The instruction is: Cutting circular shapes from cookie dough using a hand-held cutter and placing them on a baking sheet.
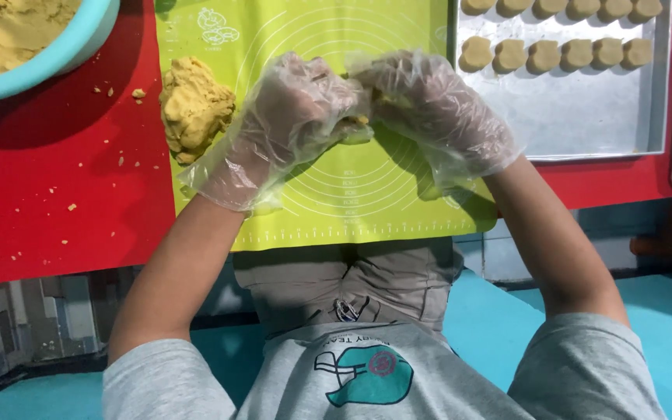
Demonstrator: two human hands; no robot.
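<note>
Dough piece (361, 120) sat pinched between both gloved hands, held just above the green baking mat (336, 194). Left hand (293, 117) was curled around it, right hand (429, 105) closed on it from the other side. Bigger dough lump (194, 105) lay on the mat's left edge, and shaped pieces (554, 53) lined the metal tray (585, 117) far right.

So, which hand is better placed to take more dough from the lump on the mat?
Probably the left hand: the dough lump lies just beside it on the green mat, while the right hand is farther away.
</note>
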